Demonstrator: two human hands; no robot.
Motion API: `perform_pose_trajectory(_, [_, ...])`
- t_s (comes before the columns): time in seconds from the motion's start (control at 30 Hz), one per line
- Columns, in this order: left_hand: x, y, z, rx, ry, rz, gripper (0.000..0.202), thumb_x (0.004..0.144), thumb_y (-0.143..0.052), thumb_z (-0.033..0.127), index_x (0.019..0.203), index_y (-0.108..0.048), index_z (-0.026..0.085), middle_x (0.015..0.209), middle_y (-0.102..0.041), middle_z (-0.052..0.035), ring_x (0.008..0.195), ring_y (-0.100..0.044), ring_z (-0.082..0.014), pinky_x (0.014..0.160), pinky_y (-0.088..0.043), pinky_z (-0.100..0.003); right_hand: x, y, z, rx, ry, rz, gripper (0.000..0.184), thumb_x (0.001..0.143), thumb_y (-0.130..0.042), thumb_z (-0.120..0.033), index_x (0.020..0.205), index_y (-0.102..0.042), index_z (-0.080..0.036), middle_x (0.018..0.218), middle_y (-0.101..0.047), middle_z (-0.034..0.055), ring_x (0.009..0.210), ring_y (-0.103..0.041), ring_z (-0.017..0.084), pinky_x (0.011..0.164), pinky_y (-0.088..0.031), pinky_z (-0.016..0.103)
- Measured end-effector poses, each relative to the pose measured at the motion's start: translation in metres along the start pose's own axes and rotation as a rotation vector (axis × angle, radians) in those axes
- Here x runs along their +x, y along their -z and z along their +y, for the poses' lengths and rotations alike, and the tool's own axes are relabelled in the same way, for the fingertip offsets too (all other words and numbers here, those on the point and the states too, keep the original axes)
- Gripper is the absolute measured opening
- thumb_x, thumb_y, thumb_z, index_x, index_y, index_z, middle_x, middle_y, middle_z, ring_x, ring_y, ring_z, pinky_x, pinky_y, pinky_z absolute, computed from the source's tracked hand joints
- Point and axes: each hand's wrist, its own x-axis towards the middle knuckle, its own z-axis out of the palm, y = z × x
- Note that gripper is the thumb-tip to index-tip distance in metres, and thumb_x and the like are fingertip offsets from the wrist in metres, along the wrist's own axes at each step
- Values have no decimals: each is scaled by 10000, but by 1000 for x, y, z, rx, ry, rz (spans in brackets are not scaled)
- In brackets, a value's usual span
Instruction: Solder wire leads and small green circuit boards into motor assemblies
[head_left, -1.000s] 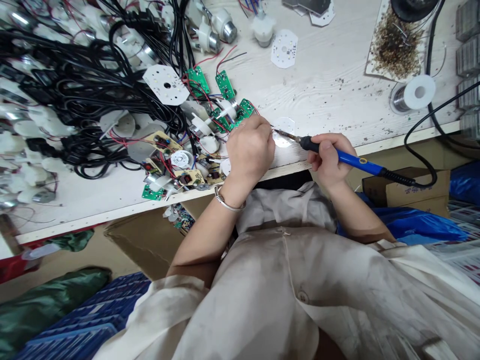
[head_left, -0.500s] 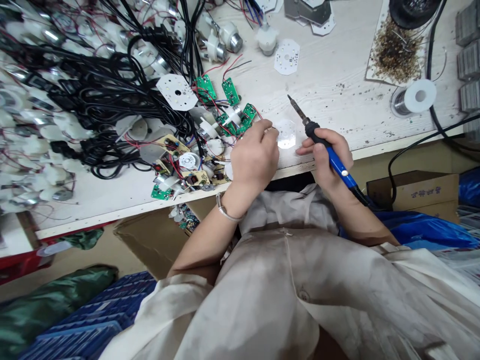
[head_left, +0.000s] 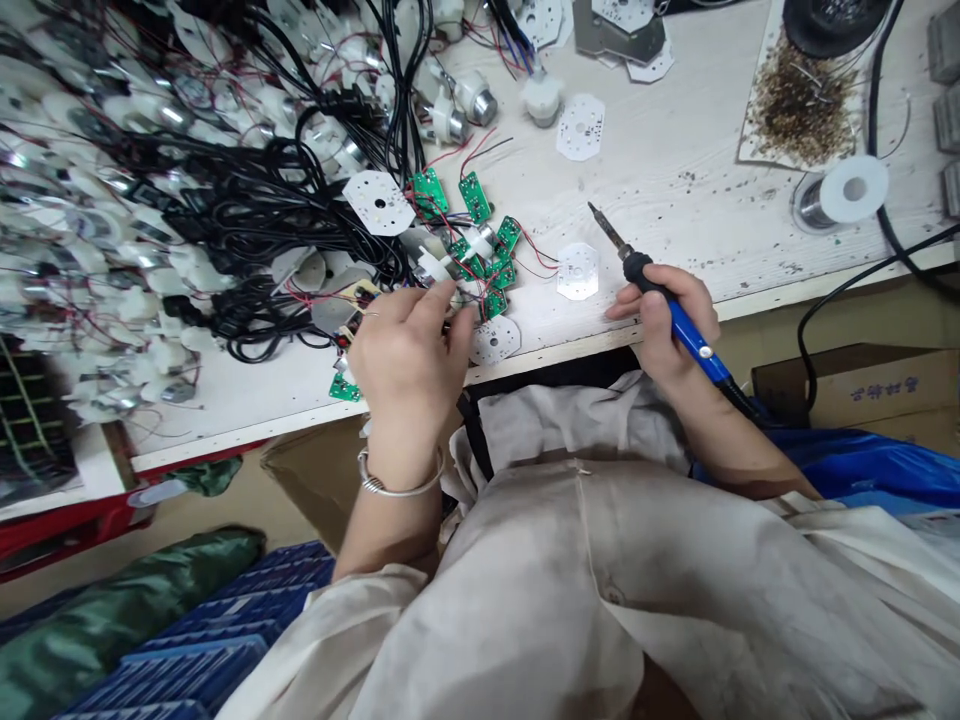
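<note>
A soldering iron with a blue handle is gripped in my right hand, its metal tip pointing up and left over the bench. My left hand is over the near edge of a pile of parts, thumb and forefinger apart; its other fingertips are hidden. Close to it are a white gear motor, small green circuit boards and a white octagonal board. Thin red wires run from the green boards to another white octagonal board, which lies flat left of the iron.
Black cables and many white motors heap up on the left. A solder spool stands at right, near a scrap-covered card. The bench's front edge runs before me. Another octagonal board lies farther back.
My left hand has moved left from the wired octagonal board to the pile of parts, uncovering green boards and a white octagonal board. My right hand still holds the soldering iron in much the same pose.
</note>
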Motion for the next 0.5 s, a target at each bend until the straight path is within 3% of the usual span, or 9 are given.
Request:
perform_pose_trajectory(0.13, [1, 8, 6, 102, -29, -23, 218, 945, -629, 399, 1068, -770, 285, 1107, -698, -114, 1102, -607, -355, 905, -473, -506, 1, -2, -3, -20, 11, 8, 283, 988, -578, -478, 1170, -642, -271, 895, -777, -33, 657, -749, 105, 700, -630, 277])
perform_pose_trajectory(0.27, [7, 11, 6, 144, -90, 27, 168, 926, -649, 362, 872, -774, 264, 1127, -686, -107, 1111, -578, -375, 885, -444, -542, 1, -2, -4, -21, 39, -2, 259, 986, -591, -438, 1183, -642, -278, 899, -780, -31, 666, -750, 105, 714, -628, 277])
perform_pose_trajectory(0.37, [13, 9, 1, 51, -138, 46, 272, 975, -605, 429, 830, -780, 279, 1067, -712, -91, 1080, -600, -347, 900, -446, -552, 1, -1, -3, 2, 40, -11, 252, 988, -589, -427, 1187, -643, -283, 898, -779, -32, 666, -749, 104, 706, -625, 274])
perform_pose_trajectory(0.5, [21, 0, 3, -255, -157, 173, 180, 978, -649, 418, 922, -785, 314, 990, -752, -38, 980, -677, -262, 921, -507, -503, 1, 0, -1, 20, 33, -22, 252, 983, -596, -435, 1182, -646, -289, 892, -779, -38, 660, -744, 99, 700, -623, 271])
